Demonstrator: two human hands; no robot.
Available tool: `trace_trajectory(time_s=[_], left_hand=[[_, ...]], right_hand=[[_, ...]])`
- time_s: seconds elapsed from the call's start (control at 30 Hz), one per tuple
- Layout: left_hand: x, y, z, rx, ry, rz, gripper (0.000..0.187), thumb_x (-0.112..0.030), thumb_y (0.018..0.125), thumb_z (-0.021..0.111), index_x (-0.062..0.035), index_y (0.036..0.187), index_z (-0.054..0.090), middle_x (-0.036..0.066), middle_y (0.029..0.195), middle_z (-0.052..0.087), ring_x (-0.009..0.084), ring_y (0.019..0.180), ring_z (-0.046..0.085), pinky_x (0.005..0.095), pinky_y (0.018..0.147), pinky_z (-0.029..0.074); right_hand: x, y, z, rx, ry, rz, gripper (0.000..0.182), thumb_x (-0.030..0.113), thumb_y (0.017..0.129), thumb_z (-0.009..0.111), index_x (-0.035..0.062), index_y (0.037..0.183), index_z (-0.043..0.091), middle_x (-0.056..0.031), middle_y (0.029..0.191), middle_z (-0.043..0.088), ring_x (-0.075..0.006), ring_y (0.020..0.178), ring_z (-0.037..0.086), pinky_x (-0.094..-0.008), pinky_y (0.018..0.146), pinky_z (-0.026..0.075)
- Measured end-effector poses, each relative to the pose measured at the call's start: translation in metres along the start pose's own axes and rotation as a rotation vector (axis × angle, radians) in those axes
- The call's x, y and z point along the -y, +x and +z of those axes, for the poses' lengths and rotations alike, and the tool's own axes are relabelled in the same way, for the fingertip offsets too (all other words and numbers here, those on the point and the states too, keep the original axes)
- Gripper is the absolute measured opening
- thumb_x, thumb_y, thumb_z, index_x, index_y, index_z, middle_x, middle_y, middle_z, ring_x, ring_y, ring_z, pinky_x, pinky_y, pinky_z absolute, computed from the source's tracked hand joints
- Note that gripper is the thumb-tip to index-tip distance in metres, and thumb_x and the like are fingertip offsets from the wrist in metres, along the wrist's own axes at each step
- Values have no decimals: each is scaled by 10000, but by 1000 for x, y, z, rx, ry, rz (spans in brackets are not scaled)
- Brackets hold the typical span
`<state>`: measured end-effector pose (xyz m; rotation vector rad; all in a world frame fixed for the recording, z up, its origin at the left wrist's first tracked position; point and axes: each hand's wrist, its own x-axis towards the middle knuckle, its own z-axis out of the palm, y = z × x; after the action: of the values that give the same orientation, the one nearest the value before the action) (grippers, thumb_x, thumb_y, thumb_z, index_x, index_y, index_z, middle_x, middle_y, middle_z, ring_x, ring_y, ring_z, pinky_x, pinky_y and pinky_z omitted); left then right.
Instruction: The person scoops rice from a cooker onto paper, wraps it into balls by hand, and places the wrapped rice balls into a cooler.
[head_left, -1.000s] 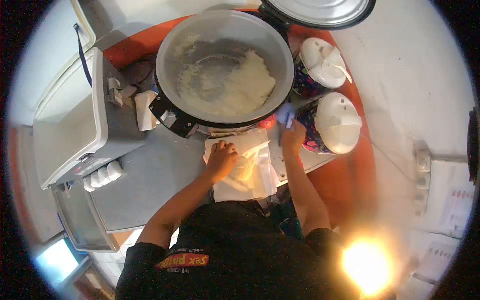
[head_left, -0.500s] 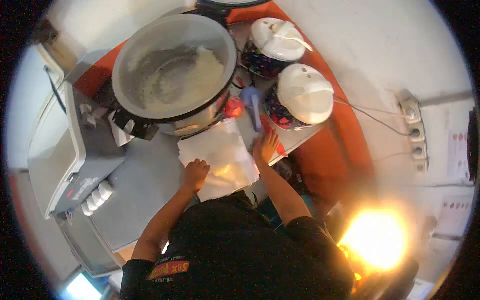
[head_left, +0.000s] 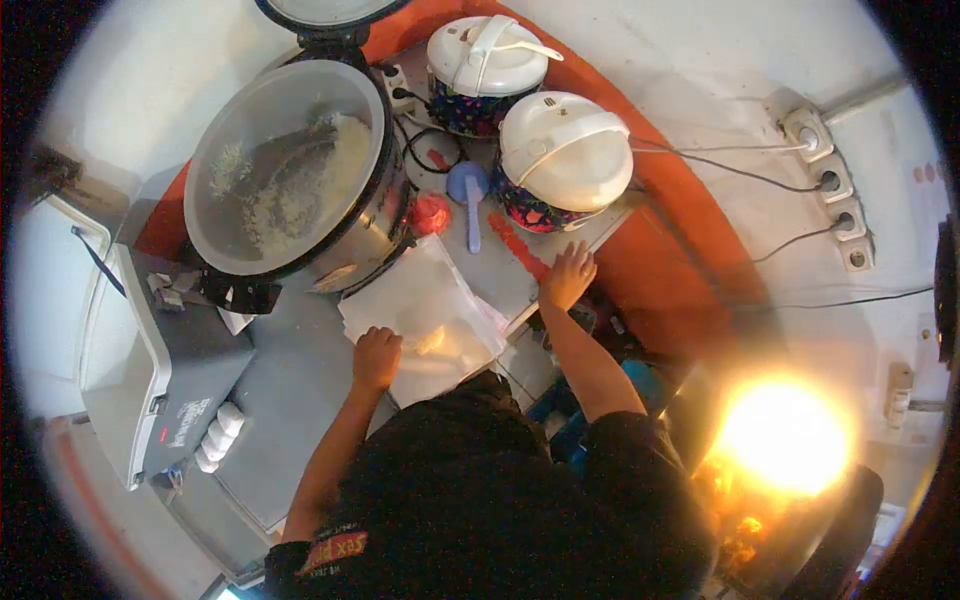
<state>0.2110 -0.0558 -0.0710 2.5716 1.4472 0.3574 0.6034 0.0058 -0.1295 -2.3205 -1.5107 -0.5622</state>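
A stack of white wrapping paper [head_left: 420, 290] lies on the grey table in front of me, with a small yellowish patch [head_left: 431, 342] on the top sheet. My left hand [head_left: 377, 358] is at the left edge of the stack, its fingers curled in on the paper. At the table's right edge, my right hand [head_left: 569, 277] lies with fingers stretched out and holds nothing, beside a flat red strip [head_left: 517, 243]. A blue rice paddle [head_left: 472, 205] and a crumpled red bundle [head_left: 431, 214] lie beyond the paper.
A large open rice cooker [head_left: 365, 215] with rice along its inside stands at the back left. Two white-lidded rice cookers [head_left: 565, 150] are at the back right, their cords running to wall sockets [head_left: 835, 185]. At left stands a grey cooler box [head_left: 190, 350]. A bright lamp glows at lower right.
My view has shifted, so the cookers and table sit further left. My right hand has moved right, off the red strip to the table edge. My left hand stays on the paper.
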Motion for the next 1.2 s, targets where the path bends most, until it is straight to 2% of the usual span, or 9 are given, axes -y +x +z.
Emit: trace_trajectory(time_s=[0.2,0.4,0.53,0.6,0.77,0.93,1.03,1.1,1.2], left_hand=[[-8,4,3,-126,-27,71,67,-137,774,675,-108,764,616,52,805,576,273,801,580,419,666,486],[-2,5,3,-114,-91,80,76,-90,761,716,-86,802,653,67,795,581,281,789,579,422,673,492],[-4,11,-2,-92,-92,60,100,-106,767,721,-82,838,655,74,826,599,289,813,583,418,697,495],[-9,13,-6,-127,-100,63,103,-109,769,721,-84,842,653,75,836,605,291,820,585,418,705,495],[-14,13,-10,-65,-50,34,97,-73,762,709,-88,841,654,85,857,619,300,833,590,430,723,498],[-11,9,-4,-105,-70,52,129,-56,727,716,-88,842,666,93,874,630,298,843,595,420,730,502],[-10,10,-5,-129,-87,71,146,-49,705,719,-88,838,673,85,875,634,294,837,598,410,731,506],[-14,16,-7,-132,-76,67,152,-45,696,719,-88,835,675,80,873,635,294,829,599,406,729,508],[-15,12,-13,-165,-98,27,157,-37,688,714,-88,830,671,70,859,632,294,806,597,407,718,509]], right_hand=[[27,-49,-24,862,1619,635,222,182,993,522,-14,1029,619,-120,953,678,-232,761,666,-370,664,531],[-25,-6,6,-194,1154,721,149,83,922,574,-34,985,641,-150,924,697,-269,863,671,-372,797,524],[-44,12,-26,-162,1017,637,177,135,911,569,-6,975,655,-118,912,687,-218,839,657,-339,760,514],[-41,11,-29,1066,1799,851,185,118,899,571,-11,1008,645,-124,925,693,-211,818,661,-341,740,517],[-79,56,26,-529,615,784,227,122,917,521,-32,1061,608,-175,967,704,-269,821,666,-359,731,522],[-79,52,58,764,1802,718,202,130,885,582,5,1042,608,-156,911,698,-229,775,659,-344,673,531],[-91,77,56,334,1448,980,234,109,882,564,3,1088,597,-144,925,688,-219,770,647,-348,680,531],[-106,92,71,-759,648,959,272,41,824,572,-2,1090,611,-134,931,681,-204,760,631,-320,659,512],[-101,98,32,-530,829,1209,245,9,827,562,-24,1065,609,-136,926,678,-205,748,645,-313,637,514]])
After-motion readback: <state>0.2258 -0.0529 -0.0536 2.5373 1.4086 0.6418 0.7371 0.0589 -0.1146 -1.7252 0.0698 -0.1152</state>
